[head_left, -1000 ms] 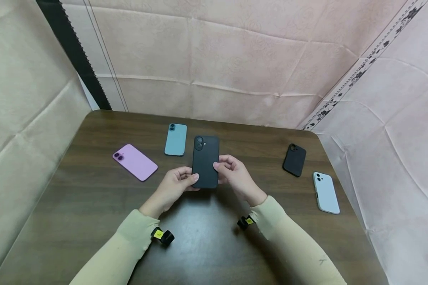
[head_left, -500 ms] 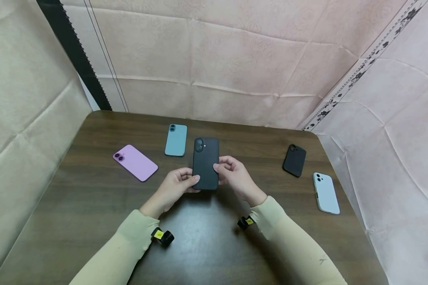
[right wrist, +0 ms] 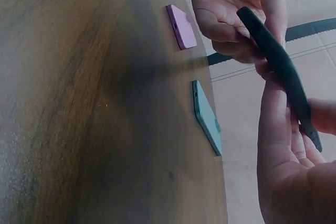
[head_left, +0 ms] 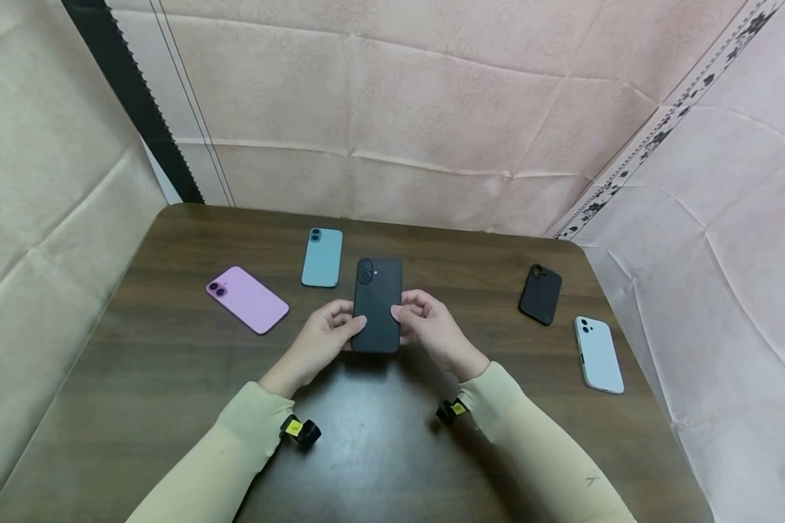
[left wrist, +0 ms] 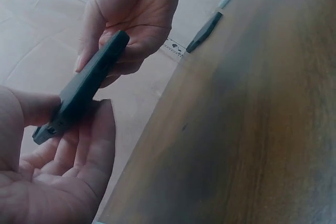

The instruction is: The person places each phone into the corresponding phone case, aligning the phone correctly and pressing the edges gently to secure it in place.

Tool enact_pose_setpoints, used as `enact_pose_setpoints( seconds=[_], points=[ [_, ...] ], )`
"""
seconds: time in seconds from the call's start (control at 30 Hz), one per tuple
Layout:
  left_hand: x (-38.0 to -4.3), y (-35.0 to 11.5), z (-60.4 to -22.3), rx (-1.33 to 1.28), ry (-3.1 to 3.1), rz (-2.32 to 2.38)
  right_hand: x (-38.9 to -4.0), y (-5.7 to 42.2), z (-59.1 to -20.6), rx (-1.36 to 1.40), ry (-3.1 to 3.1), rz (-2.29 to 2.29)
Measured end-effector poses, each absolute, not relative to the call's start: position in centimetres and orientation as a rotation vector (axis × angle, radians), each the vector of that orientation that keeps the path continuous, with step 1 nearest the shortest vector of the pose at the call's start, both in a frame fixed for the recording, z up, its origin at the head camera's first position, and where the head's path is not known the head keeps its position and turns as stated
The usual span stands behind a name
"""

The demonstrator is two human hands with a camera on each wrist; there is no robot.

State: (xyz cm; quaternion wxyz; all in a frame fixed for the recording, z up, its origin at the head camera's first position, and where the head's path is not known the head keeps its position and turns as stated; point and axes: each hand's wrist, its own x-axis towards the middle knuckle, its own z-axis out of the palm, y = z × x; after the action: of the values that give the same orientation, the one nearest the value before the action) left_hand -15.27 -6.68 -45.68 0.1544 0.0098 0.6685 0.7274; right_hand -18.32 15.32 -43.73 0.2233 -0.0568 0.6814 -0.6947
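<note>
Both hands hold a matte black phone (head_left: 377, 309) above the table, its back with the camera bump facing up. My left hand (head_left: 322, 338) grips its lower left edge, thumb on the back and fingers curled beneath. On the opposite long edge, my right hand (head_left: 435, 330) pinches it between thumb and fingers. Seen edge-on in the left wrist view, the black phone (left wrist: 86, 82) is tilted, with a small opening in its near end. The right wrist view also shows the black phone (right wrist: 281, 69) from the side, between both hands; its screen side is hidden.
On the brown wooden table (head_left: 203, 407), a purple phone (head_left: 248, 299) lies left and a blue phone (head_left: 323, 257) lies behind the hands. At right are a small black phone case (head_left: 540, 294) and a pale blue phone (head_left: 598, 354). Cloth sheets (head_left: 425, 116) hang around the table.
The black phone has come slightly toward the person and lower in the head view, held by both hands. The fingers of my left hand have shifted further under its edge.
</note>
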Motion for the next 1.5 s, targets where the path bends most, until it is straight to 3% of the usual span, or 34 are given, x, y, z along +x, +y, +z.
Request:
enact_pose_setpoints(
  seconds=[1.07, 1.5],
  points=[
    [-16.0, -8.6, -48.6, -0.131, 2.275, 1.585, -20.2, 18.1, -45.5, -0.053, 2.096, -1.784],
    [-16.4, -8.2, -48.0, -0.066, 2.667, 1.093, -20.3, 18.5, -45.8, -0.06, 2.111, -1.804]
  ],
)
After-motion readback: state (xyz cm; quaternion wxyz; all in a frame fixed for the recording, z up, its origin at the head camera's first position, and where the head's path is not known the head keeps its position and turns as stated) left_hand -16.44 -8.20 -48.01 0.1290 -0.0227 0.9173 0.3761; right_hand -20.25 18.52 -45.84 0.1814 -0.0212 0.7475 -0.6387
